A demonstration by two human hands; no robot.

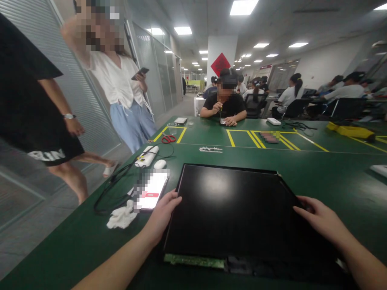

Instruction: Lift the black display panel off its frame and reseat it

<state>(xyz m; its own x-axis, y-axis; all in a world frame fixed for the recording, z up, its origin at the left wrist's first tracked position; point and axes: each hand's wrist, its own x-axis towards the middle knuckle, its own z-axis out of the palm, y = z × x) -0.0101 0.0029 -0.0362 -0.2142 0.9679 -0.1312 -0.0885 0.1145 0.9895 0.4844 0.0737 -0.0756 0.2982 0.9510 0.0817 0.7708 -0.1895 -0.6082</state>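
Note:
A black LCD screen panel (238, 217) lies face up or is held just above the green table; I cannot tell which. A green circuit strip (195, 261) shows along its near edge. My left hand (165, 213) grips the panel's left edge, thumb on top and fingers around the side. On the opposite edge, my right hand (317, 217) holds the panel the same way, its fingertips partly hidden. Left of the panel are a lit phone (152, 189), a crumpled white tissue (122, 215) and a small white rounded case (160, 164).
The green table (75, 249) carries a white power strip (147, 156) with black cables, red scissors (168, 139), a plastic cup (172, 128) and a yellow bag (350, 131). Across it, a seated person (223, 104) works with a small tool. Two people stand at the left.

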